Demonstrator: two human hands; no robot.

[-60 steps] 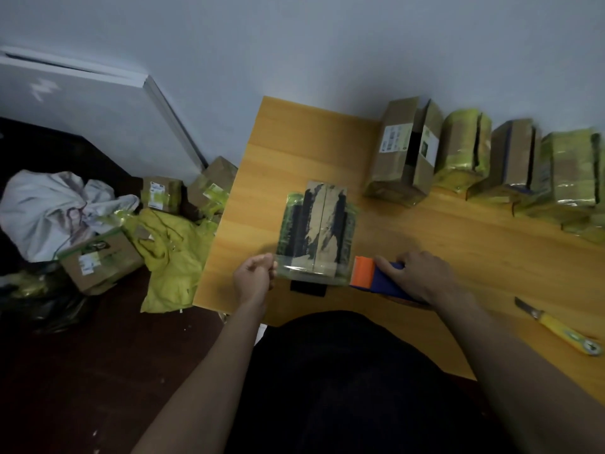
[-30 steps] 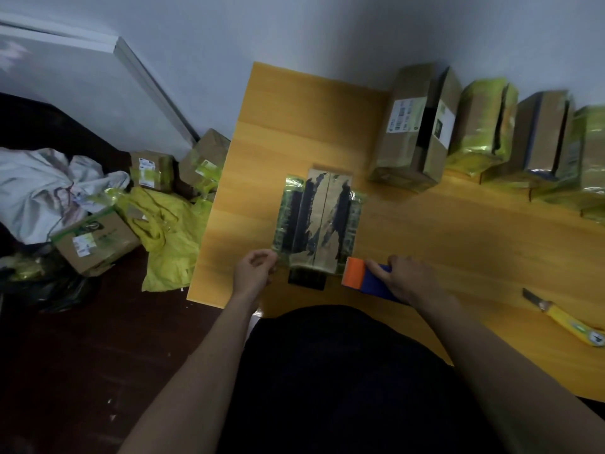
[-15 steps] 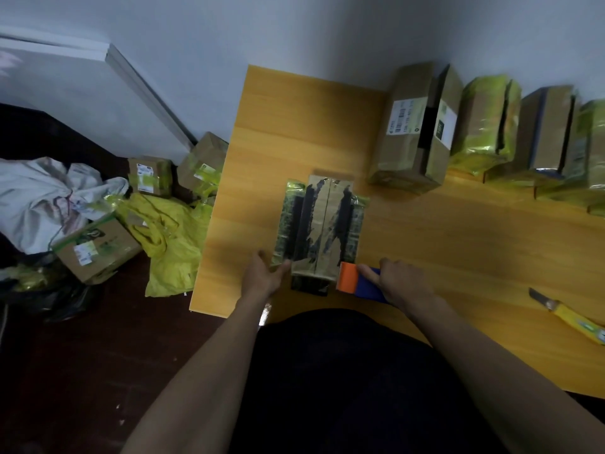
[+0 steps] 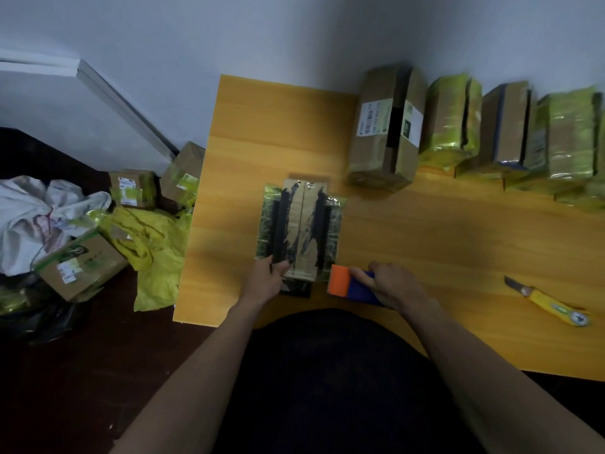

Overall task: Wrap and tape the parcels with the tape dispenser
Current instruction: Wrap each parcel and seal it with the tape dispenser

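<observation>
A cardboard parcel [image 4: 302, 224] with black streaks and green tape along its sides lies flat near the front left of the wooden table [image 4: 425, 231]. My left hand [image 4: 266, 281] rests against the parcel's near left corner, thumb on its top. My right hand [image 4: 391, 285] grips the blue handle of the tape dispenser [image 4: 345, 283], whose orange head touches the parcel's near right corner.
Several parcels [image 4: 386, 126], some wrapped in green tape, stand in a row along the wall at the back right. A yellow utility knife [image 4: 550, 303] lies on the table at the right. Boxes [image 4: 82, 263], a yellow bag and white cloth lie on the floor to the left.
My left hand has moved from beside the parcel's near left corner onto it. The dispenser has slid left until its orange head meets the parcel's near right corner.
</observation>
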